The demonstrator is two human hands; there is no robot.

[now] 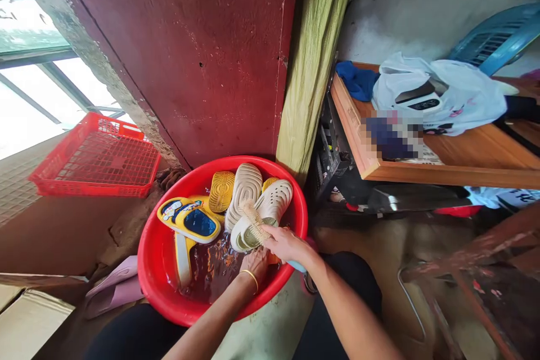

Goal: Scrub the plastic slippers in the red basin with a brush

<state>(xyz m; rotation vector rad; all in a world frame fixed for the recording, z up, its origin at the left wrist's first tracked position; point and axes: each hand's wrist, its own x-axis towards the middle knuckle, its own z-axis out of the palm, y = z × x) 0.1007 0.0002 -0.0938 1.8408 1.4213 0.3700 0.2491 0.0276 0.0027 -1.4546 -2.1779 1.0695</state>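
A red basin (145,259) of dark water holds several shoes. My right hand (284,243) is wrapped round a bristle brush (254,220), whose bristles lie over the opening of a beige clog (276,199). Just below, my left hand (255,266), with a bracelet at the wrist, is at the clog's near end; its fingertips are hidden under the right hand. Another beige clog (244,188) rests sole up beside it. A yellow sole (221,191) and a yellow slipper with a blue patch (189,220) lie on the left.
Left of the basin are a red crate (101,157), pink slippers (116,288) and a cardboard box (34,323). A red door (202,67) stands behind. At the right, a wooden tray table (476,149) bears a white plastic bag (459,93).
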